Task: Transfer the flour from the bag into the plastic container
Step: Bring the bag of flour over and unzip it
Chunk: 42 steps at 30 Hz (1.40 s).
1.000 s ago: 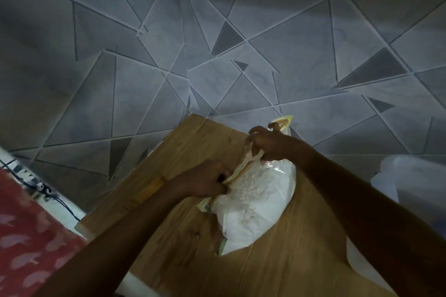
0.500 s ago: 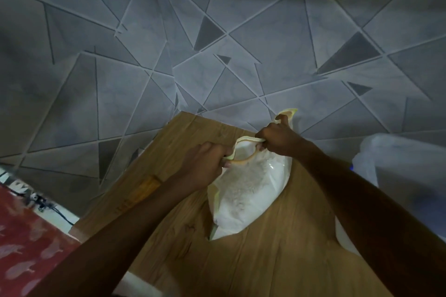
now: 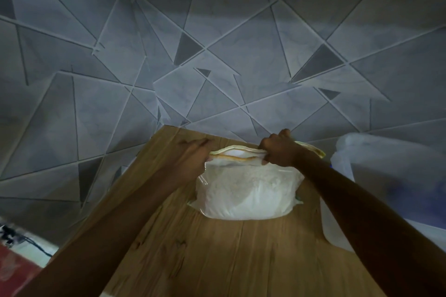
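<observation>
A clear plastic flour bag with a yellow top edge stands on the wooden table, full of white flour. My left hand grips the left end of the bag's top edge. My right hand pinches the right part of the same edge. The mouth between them is stretched out and slightly parted. A translucent plastic container sits at the table's right side, blurred and partly behind my right forearm.
A grey wall with a triangle pattern rises right behind the table. Red patterned cloth and a dark cable lie at the lower left, below the table's left edge.
The bag has turned from lying slantwise to standing square to me. Both hands have pulled its top edge apart sideways, and the view has shifted left so the container shows more.
</observation>
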### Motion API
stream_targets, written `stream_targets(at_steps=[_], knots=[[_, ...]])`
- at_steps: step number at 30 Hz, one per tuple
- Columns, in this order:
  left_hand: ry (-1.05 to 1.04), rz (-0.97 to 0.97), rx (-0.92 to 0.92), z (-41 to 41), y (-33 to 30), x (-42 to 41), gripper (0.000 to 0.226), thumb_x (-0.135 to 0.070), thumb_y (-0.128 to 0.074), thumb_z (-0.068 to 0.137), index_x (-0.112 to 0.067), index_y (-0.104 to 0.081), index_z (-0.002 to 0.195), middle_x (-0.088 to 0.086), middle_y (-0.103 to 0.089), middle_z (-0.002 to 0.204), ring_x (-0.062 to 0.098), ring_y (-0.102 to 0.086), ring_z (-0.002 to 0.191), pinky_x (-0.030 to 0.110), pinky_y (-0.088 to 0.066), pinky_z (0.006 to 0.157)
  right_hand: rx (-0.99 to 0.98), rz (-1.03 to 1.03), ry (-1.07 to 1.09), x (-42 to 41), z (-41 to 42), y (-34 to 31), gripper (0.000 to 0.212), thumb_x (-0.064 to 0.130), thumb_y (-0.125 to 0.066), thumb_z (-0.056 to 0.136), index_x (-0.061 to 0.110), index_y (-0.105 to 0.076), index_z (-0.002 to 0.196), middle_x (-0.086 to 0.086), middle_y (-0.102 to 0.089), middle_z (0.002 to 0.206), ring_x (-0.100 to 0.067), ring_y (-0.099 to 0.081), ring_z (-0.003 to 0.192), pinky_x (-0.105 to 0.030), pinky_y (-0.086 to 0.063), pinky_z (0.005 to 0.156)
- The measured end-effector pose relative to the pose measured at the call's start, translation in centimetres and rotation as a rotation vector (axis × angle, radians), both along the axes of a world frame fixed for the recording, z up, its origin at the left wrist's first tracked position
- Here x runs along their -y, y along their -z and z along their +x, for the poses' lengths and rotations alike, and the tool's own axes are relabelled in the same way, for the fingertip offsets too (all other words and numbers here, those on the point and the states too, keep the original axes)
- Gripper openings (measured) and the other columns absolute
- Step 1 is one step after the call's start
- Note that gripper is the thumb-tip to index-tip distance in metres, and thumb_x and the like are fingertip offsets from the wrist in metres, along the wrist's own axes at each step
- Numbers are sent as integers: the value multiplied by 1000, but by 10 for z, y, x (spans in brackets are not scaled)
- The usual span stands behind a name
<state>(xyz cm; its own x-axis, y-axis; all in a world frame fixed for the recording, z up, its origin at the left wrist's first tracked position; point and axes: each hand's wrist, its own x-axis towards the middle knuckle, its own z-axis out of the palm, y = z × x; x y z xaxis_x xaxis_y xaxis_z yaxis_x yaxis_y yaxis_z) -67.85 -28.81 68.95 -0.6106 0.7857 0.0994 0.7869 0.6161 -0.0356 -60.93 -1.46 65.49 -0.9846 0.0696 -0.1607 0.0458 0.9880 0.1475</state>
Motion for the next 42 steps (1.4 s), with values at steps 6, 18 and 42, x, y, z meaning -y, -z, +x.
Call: stream_targets(at_steps=[6,18,42], knots=[[286,102,-6,-3,40,-17,53,-28,-66,86,-36,-48,136,-1,-53,131,21,-59,112,42,-54,83,34,-45,6,1,-7,-1,38,38,-65,93,22,-59,127,-4,-62,128,-25,-49,127,-46,-24,106],[162,345,76,5,56,-66,22,-18,-76,71,-30,-70,89,-12,-53,126,17,-62,105,38,-51,79,32,-300,26,-12,-5,0,39,42,-66,93,22,-66,126,-3,-62,134,-27,-51,128,-42,-33,106],[17,301,9,-16,58,-59,26,-35,-51,77,-29,-75,86,-14,-74,96,14,-68,95,38,-41,87,-42,-588,1,3,-7,-2,56,63,-71,61,38,-64,111,15,-73,108,-5,-67,106,-40,-53,94]])
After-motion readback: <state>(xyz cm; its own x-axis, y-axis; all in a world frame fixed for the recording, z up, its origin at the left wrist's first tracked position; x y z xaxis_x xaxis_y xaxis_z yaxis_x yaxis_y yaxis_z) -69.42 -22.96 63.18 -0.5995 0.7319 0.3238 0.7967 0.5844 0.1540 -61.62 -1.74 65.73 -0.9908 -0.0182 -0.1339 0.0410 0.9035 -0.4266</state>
